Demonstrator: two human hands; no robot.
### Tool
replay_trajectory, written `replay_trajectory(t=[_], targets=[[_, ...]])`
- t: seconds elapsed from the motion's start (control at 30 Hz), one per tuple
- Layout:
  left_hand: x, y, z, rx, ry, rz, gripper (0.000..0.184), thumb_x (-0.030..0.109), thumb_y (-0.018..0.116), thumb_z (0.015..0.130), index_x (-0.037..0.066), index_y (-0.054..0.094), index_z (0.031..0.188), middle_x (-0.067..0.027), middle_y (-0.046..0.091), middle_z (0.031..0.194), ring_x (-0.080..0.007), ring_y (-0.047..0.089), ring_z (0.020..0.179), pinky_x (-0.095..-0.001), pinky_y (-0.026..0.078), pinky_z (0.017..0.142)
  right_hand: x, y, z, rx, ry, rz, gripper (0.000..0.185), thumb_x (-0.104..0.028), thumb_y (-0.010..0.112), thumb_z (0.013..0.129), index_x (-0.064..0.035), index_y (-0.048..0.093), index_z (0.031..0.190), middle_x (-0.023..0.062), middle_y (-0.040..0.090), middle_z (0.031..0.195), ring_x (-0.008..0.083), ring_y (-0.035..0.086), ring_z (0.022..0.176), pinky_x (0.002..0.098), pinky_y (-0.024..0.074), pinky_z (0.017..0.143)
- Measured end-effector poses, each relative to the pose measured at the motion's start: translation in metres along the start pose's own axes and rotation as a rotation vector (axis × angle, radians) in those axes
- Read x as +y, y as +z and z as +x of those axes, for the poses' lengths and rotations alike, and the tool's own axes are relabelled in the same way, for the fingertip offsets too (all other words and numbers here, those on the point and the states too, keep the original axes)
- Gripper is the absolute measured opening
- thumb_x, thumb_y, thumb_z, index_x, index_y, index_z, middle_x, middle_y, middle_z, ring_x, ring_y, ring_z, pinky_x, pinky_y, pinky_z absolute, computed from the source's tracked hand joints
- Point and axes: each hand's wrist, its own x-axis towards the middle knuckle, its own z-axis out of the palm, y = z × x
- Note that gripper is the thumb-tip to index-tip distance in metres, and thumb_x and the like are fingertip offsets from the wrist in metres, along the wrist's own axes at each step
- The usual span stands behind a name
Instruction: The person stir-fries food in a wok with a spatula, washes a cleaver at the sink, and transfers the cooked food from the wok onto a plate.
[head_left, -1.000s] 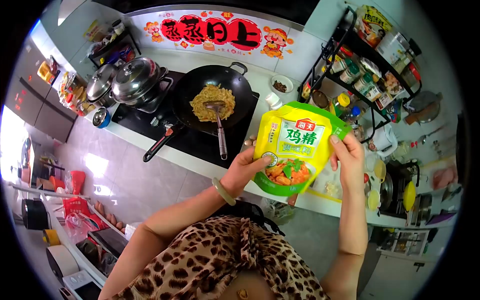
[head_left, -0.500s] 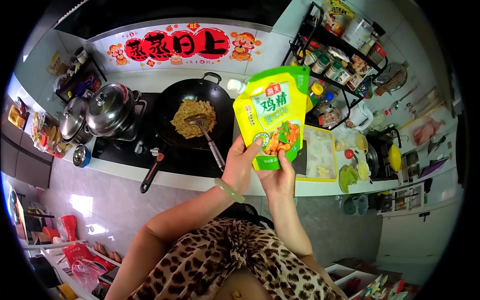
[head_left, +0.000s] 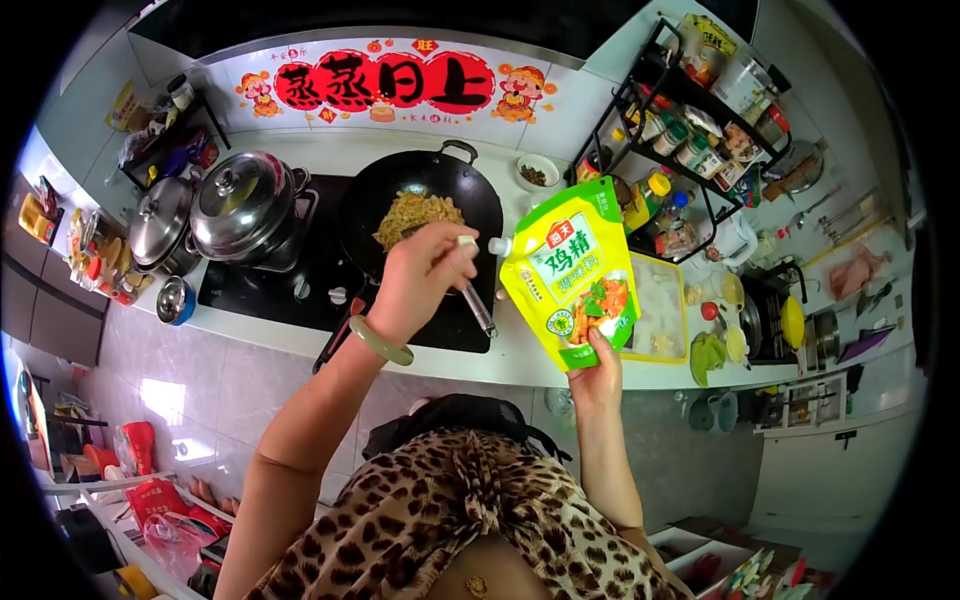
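Note:
A yellow and green seasoning pouch (head_left: 568, 275) is held tilted by its lower end in my right hand (head_left: 597, 372). Its uncapped spout (head_left: 501, 246) points left. Between the fingertips of my left hand (head_left: 425, 280) is a small white cap (head_left: 466, 240), a little left of the spout. That hand is over the near right part of the black wok (head_left: 475, 190), which sits on the stove and holds cooked brownish strips of food (head_left: 415, 212). A spatula (head_left: 478, 308) rests in the wok, partly hidden behind my left hand.
Lidded steel pots (head_left: 245, 205) stand left of the wok, with a small metal bowl (head_left: 175, 300) nearby. Behind the pouch is a small white bowl (head_left: 537, 172). A black spice rack (head_left: 690, 90) and a yellow-rimmed tray (head_left: 684, 310) are at the right.
My left hand has come off the pouch and moved left with the cap, leaving the spout uncovered. My right hand now holds the pouch alone. The view has also shifted.

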Motion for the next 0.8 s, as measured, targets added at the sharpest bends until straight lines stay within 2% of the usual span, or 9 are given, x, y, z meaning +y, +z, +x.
replay_trajectory(t=[0.13, 0.23, 0.3, 0.4, 0.47, 0.53, 0.6, 0.73, 0.8], targets=[[-0.013, -0.01, -0.014, 0.13, -0.308, -0.331, 0.023, 0.024, 0.047, 0.092, 0.004, 0.055, 0.099, -0.0048, 0.058, 0.082, -0.0085, 0.054, 0.067, -0.0192, 0.044, 0.059, -0.007, -0.012, 0.0, 0.065, 0.024, 0.018, 0.05, -0.01, 0.06, 0.08, -0.0055, 0.04, 0.125, 0.0094, 0.054, 0.116, 0.0211, 0.058, 0.099, 0.035, 0.0534, 0.076], [-0.064, 0.003, -0.046, 0.043, -0.626, -0.448, 0.031, 0.032, 0.049, 0.09, 0.008, 0.05, 0.109, -0.0056, 0.053, 0.112, -0.0215, 0.048, 0.108, -0.0386, 0.042, 0.084, -0.013, -0.012, 0.007, 0.079, -0.071, -0.164, 0.054, -0.01, 0.063, 0.078, -0.0046, 0.039, 0.127, 0.0086, 0.053, 0.117, 0.0204, 0.056, 0.102, 0.0346, 0.0491, 0.08], [-0.091, 0.03, -0.056, 0.013, -0.789, -0.585, 0.035, 0.035, 0.052, 0.089, 0.01, 0.049, 0.112, -0.0067, 0.049, 0.122, -0.0268, 0.038, 0.121, -0.0476, 0.036, 0.093, -0.018, 0.003, 0.016, 0.064, -0.217, -0.266, 0.057, -0.006, 0.064, 0.077, -0.0028, 0.038, 0.127, 0.0088, 0.053, 0.117, 0.0198, 0.053, 0.104, 0.0334, 0.0437, 0.086], [-0.099, 0.065, -0.054, 0.015, -0.791, -0.897, 0.035, 0.037, 0.054, 0.088, 0.011, 0.051, 0.112, -0.0066, 0.05, 0.12, -0.0265, 0.041, 0.119, -0.0454, 0.037, 0.093, -0.055, 0.026, 0.037, 0.063, -0.352, -0.388, 0.058, -0.004, 0.065, 0.076, -0.0016, 0.038, 0.127, 0.009, 0.051, 0.118, 0.0189, 0.052, 0.104, 0.0307, 0.0421, 0.088], [-0.116, 0.075, -0.05, 0.003, -0.534, -1.151, 0.029, 0.032, 0.052, 0.09, 0.01, 0.053, 0.108, -0.0047, 0.055, 0.109, -0.023, 0.051, 0.106, -0.0381, 0.041, 0.088, -0.083, 0.054, 0.048, -0.014, -0.639, -0.506, 0.053, -0.008, 0.066, 0.078, -0.0033, 0.042, 0.125, 0.0078, 0.051, 0.118, 0.0168, 0.051, 0.105, 0.0325, 0.0417, 0.089], [-0.106, 0.066, -0.055, 0.156, -0.529, -1.024, 0.024, 0.025, 0.053, 0.09, 0.004, 0.056, 0.099, -0.0031, 0.058, 0.09, -0.0144, 0.056, 0.077, -0.0278, 0.047, 0.07, -0.072, 0.071, 0.064, -0.055, -0.672, -0.588, 0.052, -0.006, 0.066, 0.078, -0.0028, 0.042, 0.124, 0.008, 0.052, 0.117, 0.0162, 0.051, 0.105, 0.0315, 0.0408, 0.089], [-0.098, 0.04, -0.069, 0.198, -0.504, -0.678, 0.021, 0.022, 0.051, 0.091, 0.002, 0.057, 0.096, -0.0028, 0.056, 0.081, -0.0104, 0.053, 0.067, -0.0235, 0.045, 0.062, -0.06, 0.073, 0.075, -0.07, -0.7, -0.66, 0.05, -0.004, 0.066, 0.078, -0.0022, 0.043, 0.123, 0.0083, 0.052, 0.117, 0.0156, 0.051, 0.105, 0.0304, 0.0399, 0.089], [-0.063, -0.031, -0.091, 0.025, -0.406, -0.252, 0.02, 0.016, 0.047, 0.091, -0.001, 0.058, 0.093, -0.0009, 0.052, 0.068, -0.0073, 0.049, 0.061, -0.0203, 0.042, 0.056, -0.054, 0.068, 0.09, -0.059, -0.593, -0.523, 0.055, -0.002, 0.068, 0.076, -0.0013, 0.041, 0.124, 0.0073, 0.051, 0.118, 0.0157, 0.05, 0.105, 0.0291, 0.0367, 0.092], [-0.046, -0.058, -0.093, -0.034, -0.359, -0.185, 0.02, 0.017, 0.047, 0.091, -0.001, 0.057, 0.091, -0.0003, 0.05, 0.066, -0.0071, 0.047, 0.057, -0.021, 0.04, 0.052, -0.046, 0.066, 0.1, -0.046, -0.592, -0.677, 0.055, -0.002, 0.068, 0.076, -0.0015, 0.041, 0.124, 0.0076, 0.052, 0.118, 0.0158, 0.051, 0.103, 0.0291, 0.0385, 0.09]])
